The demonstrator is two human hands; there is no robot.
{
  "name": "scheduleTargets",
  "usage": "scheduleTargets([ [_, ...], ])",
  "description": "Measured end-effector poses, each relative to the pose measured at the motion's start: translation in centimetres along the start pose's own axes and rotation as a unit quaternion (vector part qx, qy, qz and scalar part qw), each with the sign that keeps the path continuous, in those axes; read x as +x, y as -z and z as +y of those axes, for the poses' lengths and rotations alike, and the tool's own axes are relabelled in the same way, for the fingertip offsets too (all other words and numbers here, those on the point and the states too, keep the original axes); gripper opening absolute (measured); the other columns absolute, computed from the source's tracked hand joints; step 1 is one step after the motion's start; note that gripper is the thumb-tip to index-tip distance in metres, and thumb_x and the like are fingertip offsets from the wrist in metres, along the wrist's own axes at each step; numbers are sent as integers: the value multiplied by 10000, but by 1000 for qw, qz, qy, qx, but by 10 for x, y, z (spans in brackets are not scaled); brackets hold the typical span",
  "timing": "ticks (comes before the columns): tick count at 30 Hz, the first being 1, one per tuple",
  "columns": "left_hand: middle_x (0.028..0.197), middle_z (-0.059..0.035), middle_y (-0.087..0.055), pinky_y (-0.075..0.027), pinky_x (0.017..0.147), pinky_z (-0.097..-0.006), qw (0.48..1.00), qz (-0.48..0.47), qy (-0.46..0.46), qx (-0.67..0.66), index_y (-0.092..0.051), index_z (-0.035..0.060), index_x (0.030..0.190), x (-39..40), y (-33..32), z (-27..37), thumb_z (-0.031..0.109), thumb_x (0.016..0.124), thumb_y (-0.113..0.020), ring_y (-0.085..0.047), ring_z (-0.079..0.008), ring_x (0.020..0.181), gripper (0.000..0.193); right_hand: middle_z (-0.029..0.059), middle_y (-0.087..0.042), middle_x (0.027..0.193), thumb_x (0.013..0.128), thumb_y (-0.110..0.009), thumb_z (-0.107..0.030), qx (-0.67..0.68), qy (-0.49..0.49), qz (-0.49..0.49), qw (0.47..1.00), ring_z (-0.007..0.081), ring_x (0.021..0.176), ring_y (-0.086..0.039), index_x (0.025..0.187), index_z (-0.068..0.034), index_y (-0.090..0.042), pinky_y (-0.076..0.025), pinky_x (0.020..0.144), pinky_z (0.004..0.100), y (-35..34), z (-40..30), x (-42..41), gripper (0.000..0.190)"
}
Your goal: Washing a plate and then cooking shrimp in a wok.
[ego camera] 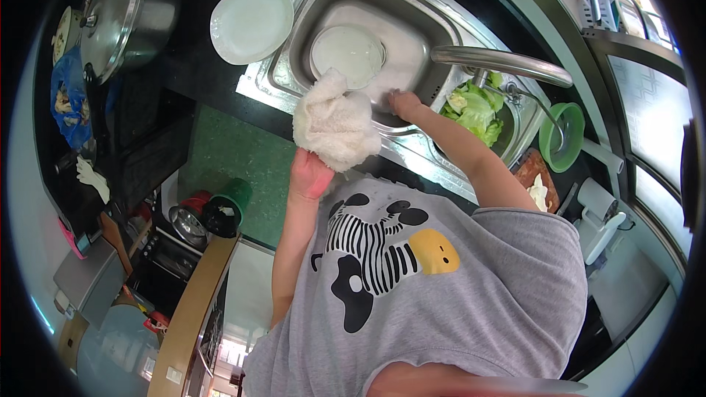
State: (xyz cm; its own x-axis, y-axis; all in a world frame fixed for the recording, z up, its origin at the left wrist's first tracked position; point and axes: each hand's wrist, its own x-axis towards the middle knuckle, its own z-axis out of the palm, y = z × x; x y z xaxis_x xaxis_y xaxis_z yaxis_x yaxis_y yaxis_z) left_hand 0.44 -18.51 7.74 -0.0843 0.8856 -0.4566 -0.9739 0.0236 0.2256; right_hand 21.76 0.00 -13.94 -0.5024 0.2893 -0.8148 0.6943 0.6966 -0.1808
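Observation:
My left hand (pixel 313 174) grips a cream-white fluffy cloth (pixel 337 124) at its lower edge, held up in front of the sink's near rim. The cloth hides most of the fingers. My right hand (pixel 405 105) reaches into the stainless steel sink basin (pixel 405 27), its fingers low by the near wall; whether they hold something cannot be told. White round plates (pixel 345 55) lie stacked in the basin, partly behind the cloth. A larger white plate (pixel 252 22) rests on the dark counter and the sink's left edge.
The faucet (pixel 496 60) reaches over the sink's right side. Leafy lettuce (pixel 474 110) sits in the smaller basin. Farther right are a green plastic bowl (pixel 573 127) and a wooden cutting board (pixel 543 173). A lidded steel pot (pixel 146 16) stands at the left.

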Motion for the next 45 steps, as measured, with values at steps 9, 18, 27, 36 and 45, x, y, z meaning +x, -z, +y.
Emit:
scheduleTargets([
  [9,1500,-99,-299,-259,1130,-498,998,-65,5,-5,-234,107,1474,4,-8,8,406,980,-404,-308,-312,1370,601,97,-557,1242,853,-537,-199,6,7,-29,1000,339,1185,-494,1120,-214,-632,-402,971,471,18,0,-31,283],
  [18,1505,-131,-267,-270,1126,-501,984,-116,-70,112,-174,101,1485,-5,-3,27,740,697,-572,-296,-330,1371,1090,143,-662,1074,842,-533,-191,76,31,44,996,333,1011,-630,1045,-110,-680,-491,867,420,46,20,-27,263],
  [27,1395,-162,-420,-328,1085,-533,998,7,-45,47,-276,53,1431,43,12,18,331,851,-594,-446,-352,1263,717,162,-668,1008,768,-619,-108,99,14,201,974,275,904,-647,1079,-92,-658,-492,839,357,47,66,-16,313],
  [36,1343,-159,-490,-357,1060,-532,988,-44,-90,-115,-372,44,1382,32,30,51,192,771,-522,-467,-357,1246,646,48,-647,1076,886,-508,-82,739,99,38,665,147,928,-619,1141,-85,-614,-510,758,281,194,-61,-168,276],
  [45,1285,-151,-547,-380,1041,-521,968,-126,-107,-190,-457,58,1332,-69,42,80,268,773,-501,-528,-356,1179,599,47,-630,1026,861,-552,-77,577,312,-78,751,123,895,-600,1102,-30,-607,-486,803,258,258,-286,-228,251],
])
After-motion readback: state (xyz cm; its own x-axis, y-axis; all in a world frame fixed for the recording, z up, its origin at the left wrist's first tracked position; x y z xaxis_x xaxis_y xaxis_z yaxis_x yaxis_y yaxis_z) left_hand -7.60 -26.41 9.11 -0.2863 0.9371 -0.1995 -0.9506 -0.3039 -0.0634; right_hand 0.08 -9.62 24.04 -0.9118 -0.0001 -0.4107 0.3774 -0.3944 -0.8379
